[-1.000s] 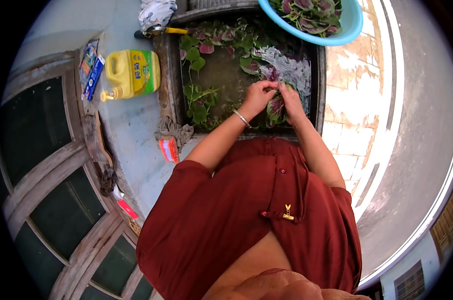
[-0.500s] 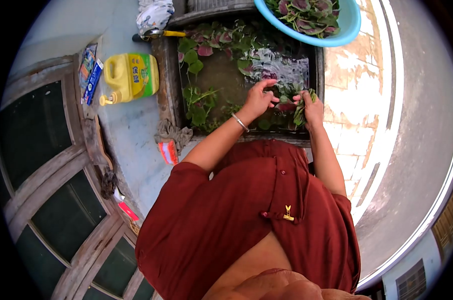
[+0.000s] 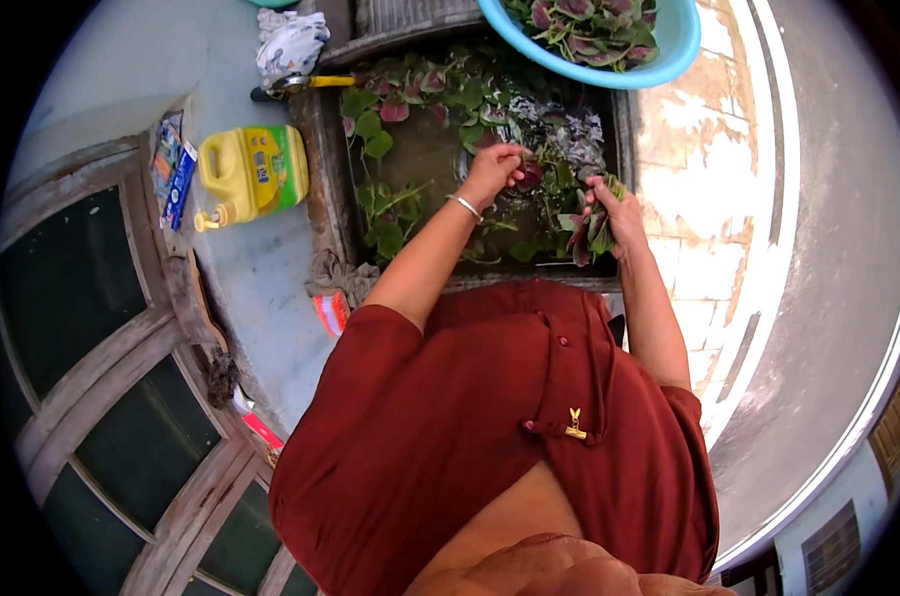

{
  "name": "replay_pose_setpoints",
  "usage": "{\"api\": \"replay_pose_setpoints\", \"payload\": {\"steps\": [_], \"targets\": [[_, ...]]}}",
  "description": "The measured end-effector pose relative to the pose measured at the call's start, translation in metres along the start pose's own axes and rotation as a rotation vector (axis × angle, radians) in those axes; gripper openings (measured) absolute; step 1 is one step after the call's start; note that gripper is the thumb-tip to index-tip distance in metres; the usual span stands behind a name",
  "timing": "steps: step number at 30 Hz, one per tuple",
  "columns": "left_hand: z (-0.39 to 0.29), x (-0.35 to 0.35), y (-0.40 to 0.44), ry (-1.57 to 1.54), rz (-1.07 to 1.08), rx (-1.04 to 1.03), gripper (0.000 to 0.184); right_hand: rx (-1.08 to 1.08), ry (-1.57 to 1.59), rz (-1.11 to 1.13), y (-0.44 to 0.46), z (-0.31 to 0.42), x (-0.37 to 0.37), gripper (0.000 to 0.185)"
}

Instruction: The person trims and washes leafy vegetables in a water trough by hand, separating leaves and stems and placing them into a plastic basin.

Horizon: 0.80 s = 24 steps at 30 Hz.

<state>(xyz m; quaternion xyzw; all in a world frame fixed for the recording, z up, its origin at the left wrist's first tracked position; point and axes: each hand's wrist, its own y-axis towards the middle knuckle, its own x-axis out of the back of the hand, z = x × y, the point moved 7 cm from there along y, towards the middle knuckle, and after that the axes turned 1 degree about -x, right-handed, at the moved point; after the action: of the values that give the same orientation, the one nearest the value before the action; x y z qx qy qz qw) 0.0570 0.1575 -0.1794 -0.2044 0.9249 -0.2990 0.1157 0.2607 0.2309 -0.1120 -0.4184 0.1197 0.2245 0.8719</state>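
Leafy greens with purple and green leaves [image 3: 380, 149] float in water in a dark stone basin [image 3: 331, 189]. My right hand [image 3: 617, 211] is closed round a small bunch of leaves [image 3: 594, 236] over the basin's right side. Over the middle of the water my left hand [image 3: 493, 175], with a silver bangle on its wrist, has thumb and fingers pinched by a purple leaf [image 3: 529, 177]. A light blue bowl [image 3: 684, 50] heaped with the same kind of leaves [image 3: 594, 30] stands behind the basin at the upper right.
A yellow jug [image 3: 256, 174], a blue packet [image 3: 180, 187], a grey cloth [image 3: 343, 273] and a red brush [image 3: 330, 313] lie on the left ledge. A yellow-handled tool [image 3: 331, 80] rests at the basin's back-left corner beside a patterned cloth bundle [image 3: 291, 45]. Sunlit paving [image 3: 683, 189] runs along the right.
My hands have parted; my right hand has moved right with the bunch, my left slightly up and left. The water has rippled and greens have shifted. The view has moved slightly.
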Motion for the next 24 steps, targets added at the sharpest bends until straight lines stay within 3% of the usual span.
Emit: {"api": "replay_pose_setpoints", "payload": {"steps": [5, 9, 11, 12, 15, 17, 19, 20, 21, 23, 24], "targets": [[-0.018, 0.01, -0.032, -0.24, 0.031, 0.007, 0.018, 0.105, -0.128, 0.095, 0.014, 0.006, -0.038, 0.022], [-0.026, 0.006, -0.052, -0.232, 0.039, -0.058, 0.018, 0.266, -0.351, 0.192, 0.012, 0.016, -0.079, 0.032], [-0.033, 0.001, -0.059, -0.119, 0.039, -0.193, 0.017, 0.29, -0.48, 0.27, 0.011, 0.011, -0.096, 0.035], [-0.029, -0.003, -0.06, -0.064, 0.061, -0.18, 0.019, 0.388, -0.486, 0.274, 0.007, 0.013, -0.107, 0.029], [-0.017, -0.009, -0.063, -0.195, 0.105, -0.092, 0.023, 0.359, -0.628, 0.202, 0.017, -0.004, -0.098, 0.02], [-0.01, -0.003, -0.06, -0.227, 0.124, -0.038, 0.027, 0.329, -0.534, 0.134, 0.009, -0.003, -0.092, 0.017], [0.006, 0.006, -0.058, -0.125, 0.097, 0.16, 0.027, 0.255, -0.497, 0.062, 0.01, -0.009, -0.07, 0.02], [0.014, 0.012, -0.055, -0.104, 0.064, 0.207, 0.031, 0.364, -0.532, 0.028, 0.007, -0.001, -0.063, 0.023], [0.022, 0.013, -0.052, -0.11, 0.066, 0.209, 0.031, 0.239, -0.533, -0.013, 0.008, -0.005, -0.048, 0.025], [0.035, 0.025, -0.042, -0.015, -0.043, 0.173, 0.036, 0.338, -0.347, 0.006, 0.009, 0.0, -0.031, 0.027], [0.041, 0.028, -0.038, -0.009, -0.058, 0.181, 0.044, 0.239, -0.216, 0.005, 0.009, -0.002, -0.022, 0.027]]}}
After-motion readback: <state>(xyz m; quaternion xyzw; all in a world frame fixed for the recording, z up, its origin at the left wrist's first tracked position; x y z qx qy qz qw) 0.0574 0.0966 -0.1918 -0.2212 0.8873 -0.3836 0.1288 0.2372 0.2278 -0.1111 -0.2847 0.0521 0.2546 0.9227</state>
